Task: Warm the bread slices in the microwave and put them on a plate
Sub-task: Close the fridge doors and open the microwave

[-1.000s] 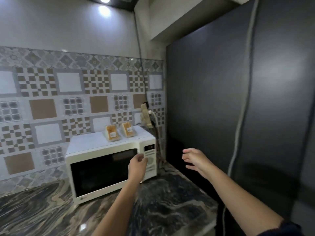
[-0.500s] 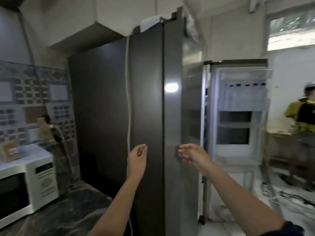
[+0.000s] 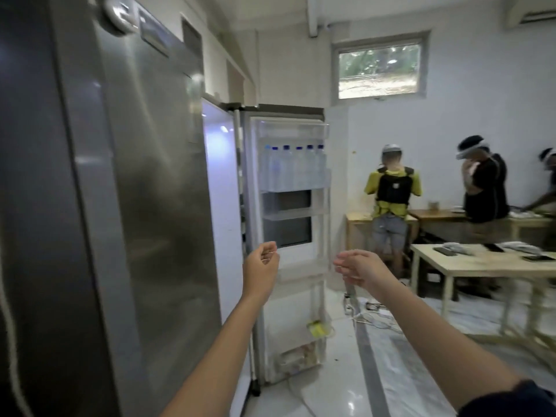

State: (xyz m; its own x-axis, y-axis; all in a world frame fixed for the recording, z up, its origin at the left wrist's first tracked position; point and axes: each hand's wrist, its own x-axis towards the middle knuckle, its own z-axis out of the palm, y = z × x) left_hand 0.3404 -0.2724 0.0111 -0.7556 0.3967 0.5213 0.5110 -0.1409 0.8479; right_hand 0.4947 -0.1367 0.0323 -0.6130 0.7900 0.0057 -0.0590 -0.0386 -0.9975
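Hands at task outset: bare left hand (image 3: pixel 261 263) and bare right hand (image 3: pixel 358 267) are hovering loosely curled, gripping nothing, before the open white refrigerator door (image 3: pixel 320 236) carrying blue-capped clear water bottles (image 3: pixel 293 170), while bread slices, microwave and plate are lying out of view, so, as far as this blurred view shows, warming and plating are both awaiting.

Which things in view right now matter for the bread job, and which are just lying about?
Job: left hand, right hand, both holding nothing. Nothing else for the job shows.
Lying about: open fridge door, water bottles, wooden table, floor cables.
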